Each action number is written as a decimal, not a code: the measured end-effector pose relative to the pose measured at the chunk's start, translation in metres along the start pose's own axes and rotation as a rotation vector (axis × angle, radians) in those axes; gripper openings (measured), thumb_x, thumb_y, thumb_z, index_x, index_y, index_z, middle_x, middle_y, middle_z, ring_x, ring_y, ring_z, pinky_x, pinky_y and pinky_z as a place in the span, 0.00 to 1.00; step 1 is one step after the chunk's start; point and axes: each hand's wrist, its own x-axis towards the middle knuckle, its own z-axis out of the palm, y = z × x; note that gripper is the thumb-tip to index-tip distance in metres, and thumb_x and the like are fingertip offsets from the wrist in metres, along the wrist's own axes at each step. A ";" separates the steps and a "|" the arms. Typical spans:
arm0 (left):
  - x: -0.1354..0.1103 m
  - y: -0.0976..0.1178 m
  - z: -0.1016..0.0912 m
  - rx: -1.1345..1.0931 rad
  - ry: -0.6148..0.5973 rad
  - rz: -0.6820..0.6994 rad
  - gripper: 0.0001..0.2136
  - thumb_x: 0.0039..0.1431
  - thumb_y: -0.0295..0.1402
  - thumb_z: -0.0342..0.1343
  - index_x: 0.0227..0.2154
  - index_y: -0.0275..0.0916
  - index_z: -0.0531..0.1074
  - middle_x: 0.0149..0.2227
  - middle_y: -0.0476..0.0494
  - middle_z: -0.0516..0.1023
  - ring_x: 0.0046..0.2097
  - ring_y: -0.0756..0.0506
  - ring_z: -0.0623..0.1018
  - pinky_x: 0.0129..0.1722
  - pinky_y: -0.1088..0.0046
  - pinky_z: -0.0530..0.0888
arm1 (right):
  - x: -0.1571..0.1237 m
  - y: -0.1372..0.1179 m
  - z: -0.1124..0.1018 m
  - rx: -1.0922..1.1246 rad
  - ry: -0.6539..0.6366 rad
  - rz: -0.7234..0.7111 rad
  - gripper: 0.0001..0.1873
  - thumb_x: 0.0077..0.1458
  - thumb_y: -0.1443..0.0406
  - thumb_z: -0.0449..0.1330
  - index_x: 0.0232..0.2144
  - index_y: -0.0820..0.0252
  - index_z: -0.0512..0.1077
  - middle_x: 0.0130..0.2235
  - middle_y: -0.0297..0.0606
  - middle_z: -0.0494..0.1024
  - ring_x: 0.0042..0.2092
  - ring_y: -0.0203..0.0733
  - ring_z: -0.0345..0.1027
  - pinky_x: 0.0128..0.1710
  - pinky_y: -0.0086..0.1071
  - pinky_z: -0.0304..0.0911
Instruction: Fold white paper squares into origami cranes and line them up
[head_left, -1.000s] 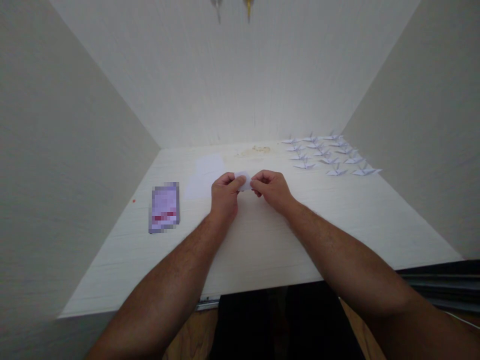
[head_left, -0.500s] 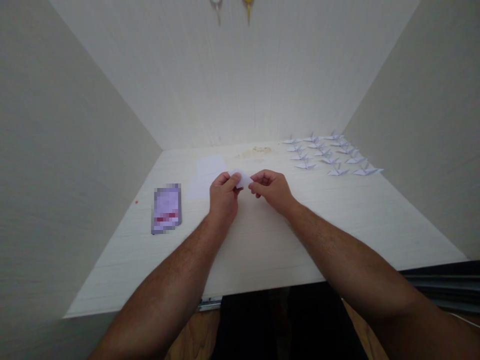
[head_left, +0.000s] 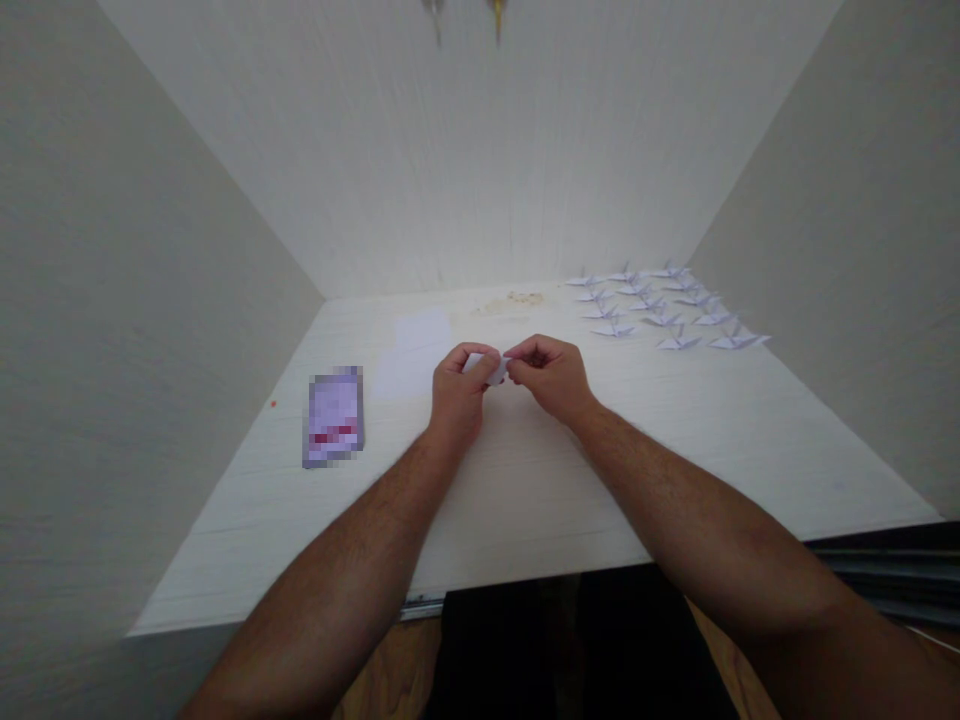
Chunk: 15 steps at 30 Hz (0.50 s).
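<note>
Over the middle of the white table [head_left: 525, 500], my left hand [head_left: 459, 388] and my right hand [head_left: 551, 377] meet fingertip to fingertip. Both pinch a small folded piece of white paper [head_left: 495, 370], which is mostly hidden between the fingers. The fingers of each hand are curled tight around it. A little beyond my left hand, flat white paper sheets [head_left: 416, 350] lie on the table.
Several small folded paper cranes [head_left: 660, 310] stand in rows at the back right of the table. A purple pack [head_left: 333, 415] lies at the left, with a tiny red speck [head_left: 274, 403] beside it. White walls close in the back and both sides.
My hands have drawn closer together and the folded paper is now more covered by my fingers. The rest is as before.
</note>
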 end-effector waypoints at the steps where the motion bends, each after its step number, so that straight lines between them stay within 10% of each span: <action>1: 0.000 0.000 0.000 -0.003 -0.003 -0.006 0.09 0.43 0.33 0.66 0.25 0.39 0.71 0.22 0.53 0.71 0.25 0.53 0.71 0.26 0.75 0.67 | 0.000 0.001 0.000 -0.002 -0.001 -0.002 0.04 0.45 0.65 0.63 0.27 0.59 0.75 0.24 0.31 0.76 0.26 0.35 0.68 0.29 0.31 0.65; 15: 0.002 -0.002 -0.003 -0.011 -0.029 -0.042 0.10 0.40 0.33 0.69 0.26 0.38 0.75 0.23 0.51 0.74 0.26 0.52 0.72 0.27 0.76 0.69 | 0.000 -0.003 -0.002 0.068 -0.037 0.016 0.07 0.45 0.63 0.63 0.29 0.58 0.72 0.23 0.29 0.73 0.23 0.33 0.66 0.24 0.29 0.61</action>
